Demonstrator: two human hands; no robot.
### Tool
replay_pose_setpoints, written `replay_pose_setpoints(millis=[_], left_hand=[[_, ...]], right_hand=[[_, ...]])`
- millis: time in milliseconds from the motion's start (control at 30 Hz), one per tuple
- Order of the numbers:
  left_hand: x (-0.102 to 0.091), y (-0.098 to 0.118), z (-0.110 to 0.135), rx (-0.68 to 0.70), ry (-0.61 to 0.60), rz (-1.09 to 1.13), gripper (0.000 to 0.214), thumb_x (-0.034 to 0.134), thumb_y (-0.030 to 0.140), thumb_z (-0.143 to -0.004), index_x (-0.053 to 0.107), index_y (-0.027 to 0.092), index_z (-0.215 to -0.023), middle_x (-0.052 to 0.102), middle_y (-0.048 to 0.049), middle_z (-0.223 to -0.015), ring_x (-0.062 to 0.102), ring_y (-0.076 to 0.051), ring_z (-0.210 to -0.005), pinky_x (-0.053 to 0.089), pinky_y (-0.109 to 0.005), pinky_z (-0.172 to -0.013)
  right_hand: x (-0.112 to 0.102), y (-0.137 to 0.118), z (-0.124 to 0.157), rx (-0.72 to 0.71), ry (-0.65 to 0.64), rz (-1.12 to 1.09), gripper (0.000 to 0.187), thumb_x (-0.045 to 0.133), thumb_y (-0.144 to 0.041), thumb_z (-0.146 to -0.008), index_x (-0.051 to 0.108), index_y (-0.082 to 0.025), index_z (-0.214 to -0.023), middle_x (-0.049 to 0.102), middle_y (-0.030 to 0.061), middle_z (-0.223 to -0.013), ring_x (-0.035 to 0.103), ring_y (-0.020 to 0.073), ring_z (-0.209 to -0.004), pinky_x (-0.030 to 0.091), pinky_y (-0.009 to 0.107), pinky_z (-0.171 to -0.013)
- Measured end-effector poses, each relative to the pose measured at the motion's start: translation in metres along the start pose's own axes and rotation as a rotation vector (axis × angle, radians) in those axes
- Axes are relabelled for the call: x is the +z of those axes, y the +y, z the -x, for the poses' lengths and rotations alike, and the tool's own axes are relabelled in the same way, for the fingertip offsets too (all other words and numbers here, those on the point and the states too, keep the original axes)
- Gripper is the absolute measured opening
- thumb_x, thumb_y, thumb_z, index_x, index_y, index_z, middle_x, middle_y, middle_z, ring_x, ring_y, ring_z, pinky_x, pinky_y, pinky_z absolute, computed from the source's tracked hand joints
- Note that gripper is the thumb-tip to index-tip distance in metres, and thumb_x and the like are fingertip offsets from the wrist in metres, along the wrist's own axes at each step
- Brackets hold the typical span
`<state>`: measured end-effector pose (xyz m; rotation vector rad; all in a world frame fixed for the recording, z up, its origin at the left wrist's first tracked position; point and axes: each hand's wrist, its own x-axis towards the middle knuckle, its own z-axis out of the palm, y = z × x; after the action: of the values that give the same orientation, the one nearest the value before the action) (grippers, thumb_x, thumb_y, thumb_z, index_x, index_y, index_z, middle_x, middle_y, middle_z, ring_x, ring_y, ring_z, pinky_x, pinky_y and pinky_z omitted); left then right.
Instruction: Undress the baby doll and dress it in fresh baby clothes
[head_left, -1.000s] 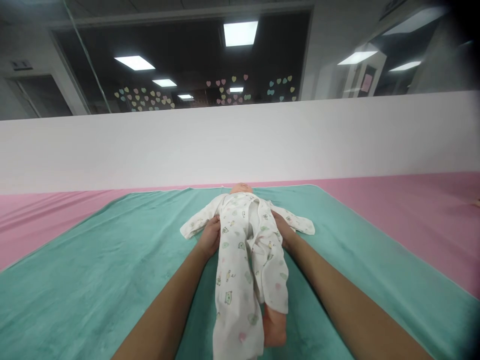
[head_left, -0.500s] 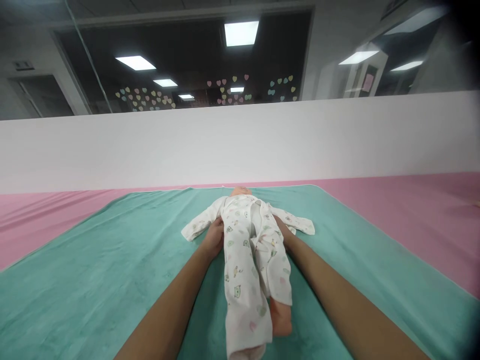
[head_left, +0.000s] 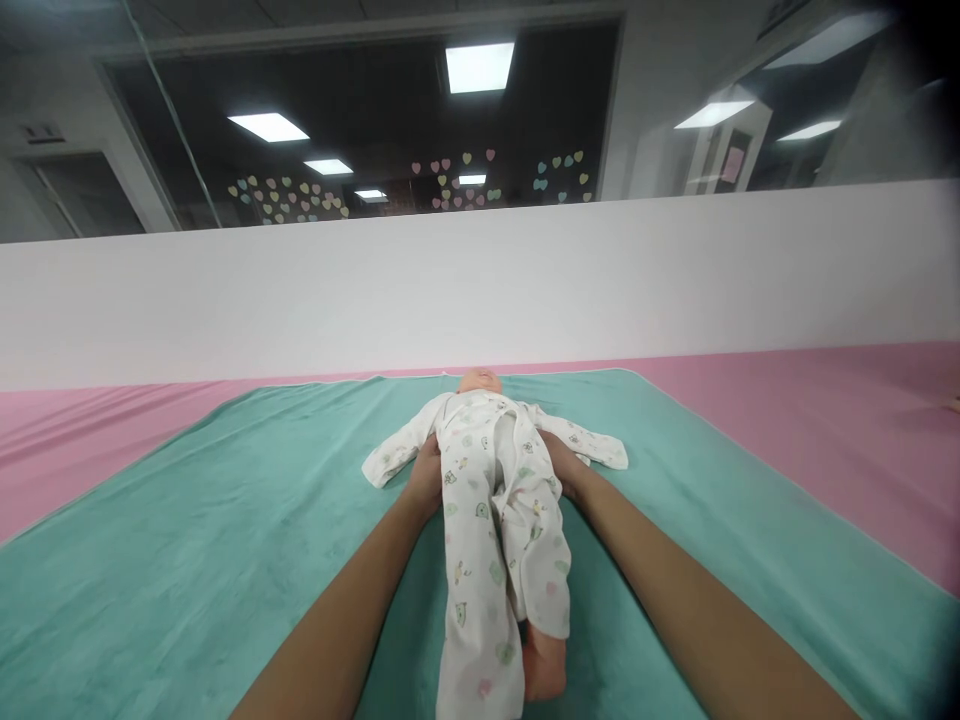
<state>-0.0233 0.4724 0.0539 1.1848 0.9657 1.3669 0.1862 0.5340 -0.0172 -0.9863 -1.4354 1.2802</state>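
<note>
Head view: the baby doll [head_left: 480, 384] lies face-up on the teal blanket [head_left: 187, 520], arms already in the sleeves of the printed romper [head_left: 491, 500]. One bare foot [head_left: 544, 672] pokes out and the other garment leg looks empty, with the front seemingly unfastened. The left hand [head_left: 425, 476] and right hand [head_left: 562, 468] cup its flanks. Their fingers are tucked beneath, so I cannot tell if they are spread.

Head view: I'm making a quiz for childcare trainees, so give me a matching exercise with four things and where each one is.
Things:
1 left hand
2 bare foot
3 green blanket
4 pink sheet

Places:
A under the green blanket, running to the white wall
B against the doll's side
C spread beneath the doll
D poking out of the sleepsuit leg

Pairs: 1-B; 2-D; 3-C; 4-A
</note>
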Motion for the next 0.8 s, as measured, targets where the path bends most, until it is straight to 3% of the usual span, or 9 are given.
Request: replay_pose_setpoints(millis=[267, 600, 800], left_hand=[[-0.003, -0.003, -0.001, 0.03, 0.004, -0.024, 0.025, 0.067, 0.014, -0.057, 0.068, 0.016, -0.082, 0.07, -0.0063, -0.089, 0.053, -0.031, -0.105, 0.043, -0.032, -0.085], [-0.003, -0.005, -0.005, -0.08, 0.027, 0.027, 0.028, 0.069, 0.021, -0.057, 0.068, 0.016, -0.085, 0.069, -0.0069, -0.071, 0.057, -0.032, -0.096, 0.044, -0.036, -0.084], [-0.003, -0.009, -0.005, -0.091, -0.013, 0.036, 0.032, 0.069, 0.024, -0.06, 0.067, 0.016, -0.091, 0.07, -0.0093, -0.084, 0.056, -0.032, -0.1, 0.044, -0.037, -0.085]], right_hand=[[0.005, -0.002, 0.002, -0.031, 0.068, -0.039, 0.045, 0.06, -0.04, -0.067, 0.063, -0.019, -0.107, 0.068, 0.0048, -0.09, 0.06, 0.0208, -0.086, 0.046, 0.035, -0.083], [0.006, -0.009, 0.005, -0.073, 0.145, 0.03, 0.037, 0.061, -0.033, -0.066, 0.067, -0.018, -0.099, 0.068, 0.0046, -0.091, 0.059, 0.0232, -0.087, 0.045, 0.036, -0.084], [0.005, -0.01, 0.006, -0.075, 0.128, 0.027, 0.038, 0.061, -0.034, -0.066, 0.067, -0.019, -0.1, 0.068, 0.0041, -0.09, 0.06, 0.0229, -0.087, 0.045, 0.035, -0.084]])
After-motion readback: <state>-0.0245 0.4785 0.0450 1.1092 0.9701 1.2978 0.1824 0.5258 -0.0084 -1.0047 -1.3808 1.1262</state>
